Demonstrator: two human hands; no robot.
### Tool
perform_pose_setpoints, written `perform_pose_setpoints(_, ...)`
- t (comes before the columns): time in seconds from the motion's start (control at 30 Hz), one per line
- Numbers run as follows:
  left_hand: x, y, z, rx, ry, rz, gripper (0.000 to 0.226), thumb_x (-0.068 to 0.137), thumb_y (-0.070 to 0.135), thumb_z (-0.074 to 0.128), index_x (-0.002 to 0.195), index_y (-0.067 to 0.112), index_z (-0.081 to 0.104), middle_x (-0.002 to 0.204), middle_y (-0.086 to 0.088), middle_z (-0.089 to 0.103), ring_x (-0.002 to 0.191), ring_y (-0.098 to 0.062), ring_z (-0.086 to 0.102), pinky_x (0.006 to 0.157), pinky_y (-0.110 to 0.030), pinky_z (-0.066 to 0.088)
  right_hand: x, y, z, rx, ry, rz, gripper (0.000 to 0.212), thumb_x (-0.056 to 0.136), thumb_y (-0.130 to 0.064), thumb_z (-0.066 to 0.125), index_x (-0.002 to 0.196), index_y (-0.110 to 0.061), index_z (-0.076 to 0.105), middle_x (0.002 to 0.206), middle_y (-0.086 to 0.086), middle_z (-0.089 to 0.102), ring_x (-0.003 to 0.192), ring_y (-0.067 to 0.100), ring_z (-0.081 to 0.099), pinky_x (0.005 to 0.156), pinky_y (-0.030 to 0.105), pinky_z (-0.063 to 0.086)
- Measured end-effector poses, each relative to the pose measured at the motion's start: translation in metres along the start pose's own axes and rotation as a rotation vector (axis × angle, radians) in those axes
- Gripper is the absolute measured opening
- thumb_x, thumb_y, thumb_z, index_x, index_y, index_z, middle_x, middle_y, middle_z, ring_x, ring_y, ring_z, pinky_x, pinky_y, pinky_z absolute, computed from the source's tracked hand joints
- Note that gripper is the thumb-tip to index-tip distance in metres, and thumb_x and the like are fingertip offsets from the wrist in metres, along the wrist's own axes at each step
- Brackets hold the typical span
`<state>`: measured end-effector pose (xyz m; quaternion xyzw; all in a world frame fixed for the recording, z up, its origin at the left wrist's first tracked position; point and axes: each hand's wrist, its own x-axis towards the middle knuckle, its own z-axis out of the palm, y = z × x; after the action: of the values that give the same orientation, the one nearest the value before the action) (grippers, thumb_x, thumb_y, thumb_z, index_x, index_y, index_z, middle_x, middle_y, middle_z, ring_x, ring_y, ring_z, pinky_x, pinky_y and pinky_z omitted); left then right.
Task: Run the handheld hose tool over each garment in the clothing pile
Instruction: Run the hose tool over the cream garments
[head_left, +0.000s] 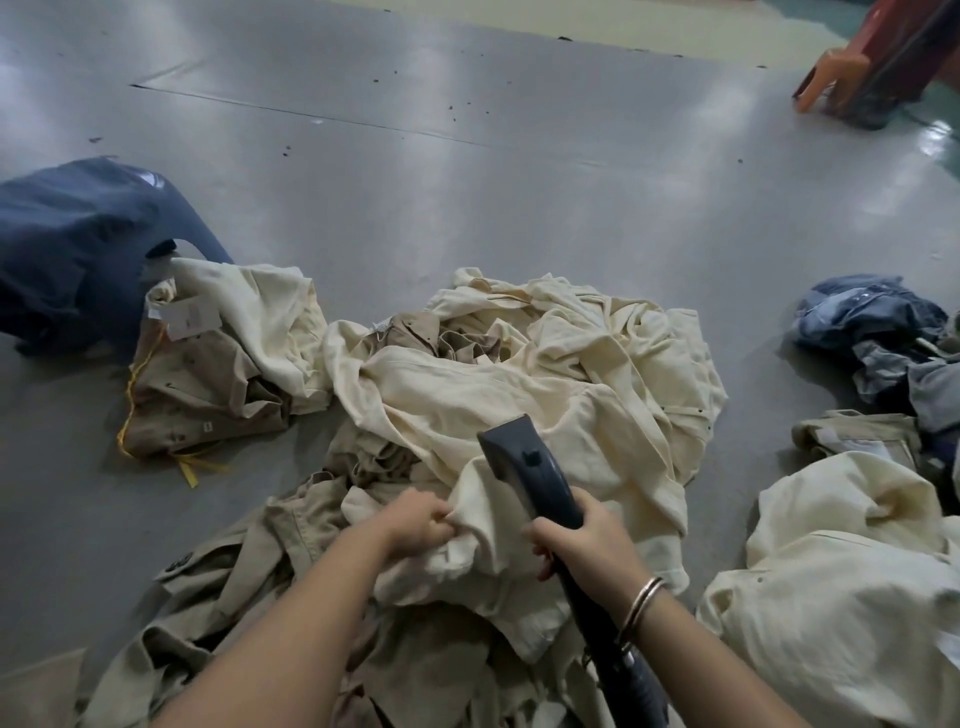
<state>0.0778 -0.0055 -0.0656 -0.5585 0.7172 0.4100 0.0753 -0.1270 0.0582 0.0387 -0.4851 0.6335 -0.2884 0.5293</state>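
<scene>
A big pile of cream and tan garments (519, 374) lies on the grey floor in front of me. My right hand (582, 535) grips the dark grey hose tool (530, 467) by its handle, and the flat nozzle rests on the top cream garment (571, 415). The tool's hose (623, 670) runs back under my right forearm. My left hand (415, 525) pinches a fold of that same cream garment just left of the nozzle. Tan garments (249, 587) lie crumpled below my left arm.
A folded tan and cream bundle (218, 364) with a paper tag lies at left, beside a dark navy garment (67, 249). Cream garments (841, 597) and denim pieces (878, 332) sit at right. An orange and red stool (862, 67) stands far right on the floor.
</scene>
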Motion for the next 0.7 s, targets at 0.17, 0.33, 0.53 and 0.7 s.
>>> perform_pose_setpoints(0.17,-0.022,0.02,-0.062,-1.344,-0.078,-0.092,0.029,0.079,0.02,0.063,0.1,0.001,0.071,0.092,-0.015,0.069,0.085,-0.024,0.067,0.082,-0.03,0.054,-0.017,-0.033,-0.012,0.155,0.012,-0.138,0.022,0.069,-0.011,0.076,0.084,-0.007,0.061,0.061,0.007,0.06,0.046,0.015,0.058,0.044,0.021,0.046)
perform_pose_setpoints(0.33,-0.026,0.028,-0.05,-1.93,0.377,0.077,0.042,0.037,0.042,0.064,0.041,0.0,0.066,0.051,-0.009,0.066,0.049,-0.009,0.066,0.046,-0.017,0.052,-0.027,-0.048,-0.013,0.257,-0.068,-0.285,0.026,0.063,-0.015,0.07,0.088,-0.014,0.062,0.066,0.006,0.068,0.055,0.016,0.065,0.05,0.018,0.048)
perform_pose_setpoints(0.53,-0.022,0.075,-0.065,-1.817,-0.238,0.733,0.098,0.082,0.077,0.035,0.148,0.005,0.03,0.146,-0.025,0.038,0.136,-0.04,0.035,0.112,-0.054,0.028,-0.02,-0.038,-0.011,0.116,-0.125,-0.268,0.045,0.065,-0.026,0.07,0.109,-0.026,0.06,0.097,-0.008,0.072,0.088,0.006,0.066,0.071,0.021,0.052)
perform_pose_setpoints(0.7,-0.032,0.075,-0.064,-1.674,-0.332,0.667,0.096,0.076,0.074,0.054,0.146,0.012,0.037,0.143,-0.02,0.045,0.132,-0.035,0.043,0.108,-0.049,0.037,-0.016,-0.039,-0.019,0.251,-0.011,-0.27,0.044,0.057,-0.032,0.075,0.097,-0.025,0.06,0.068,-0.011,0.064,0.061,0.002,0.059,0.054,0.016,0.046)
